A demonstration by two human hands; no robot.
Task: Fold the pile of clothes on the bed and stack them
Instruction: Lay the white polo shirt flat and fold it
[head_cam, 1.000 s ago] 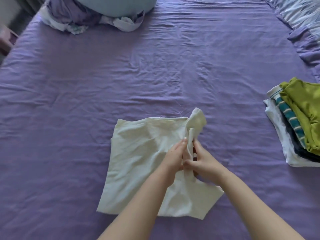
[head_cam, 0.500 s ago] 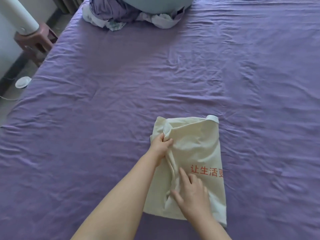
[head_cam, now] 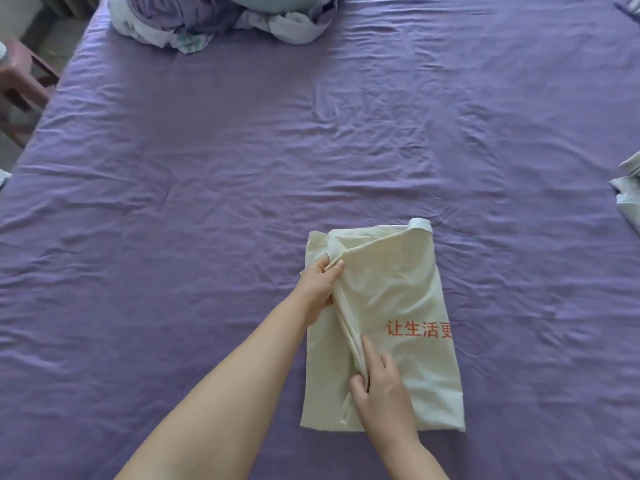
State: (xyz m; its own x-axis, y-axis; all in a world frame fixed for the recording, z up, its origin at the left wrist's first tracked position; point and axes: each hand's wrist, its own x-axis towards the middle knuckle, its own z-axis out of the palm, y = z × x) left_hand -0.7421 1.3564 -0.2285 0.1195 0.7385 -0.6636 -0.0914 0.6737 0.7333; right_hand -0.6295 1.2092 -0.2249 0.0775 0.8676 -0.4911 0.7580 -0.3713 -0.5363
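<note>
Here a cream shirt point(head_cam: 394, 296) lies folded into a tall narrow shape on the purple bed sheet point(head_cam: 242, 188), near the lower middle of the bed and a little to the right. Red printed characters point(head_cam: 419, 329) run across its front and break off at the right folded edge. A white collar band point(head_cam: 420, 224) shows at its far right corner.

The left hand point(head_cam: 317, 289) sits at the shirt's left side, toward the far end; its fingers point(head_cam: 334, 266) and thumb are curled round a raised fold of cloth and pinch it. The right hand point(head_cam: 379, 386) lies nearer the person on the same long fold. Its index finger is stretched along the crease, while the thumb and the other fingers are closed on the bunched cloth just beside it. Both forearms reach in from the bottom edge.

At the far end of the bed sits a heap of bedding point(head_cam: 221, 19) in purple, white and pale blue. At the right edge, well apart from the shirt, part of a white garment point(head_cam: 628, 192) pokes into view. Left of the bed stands a reddish wooden stool point(head_cam: 20, 88).
</note>
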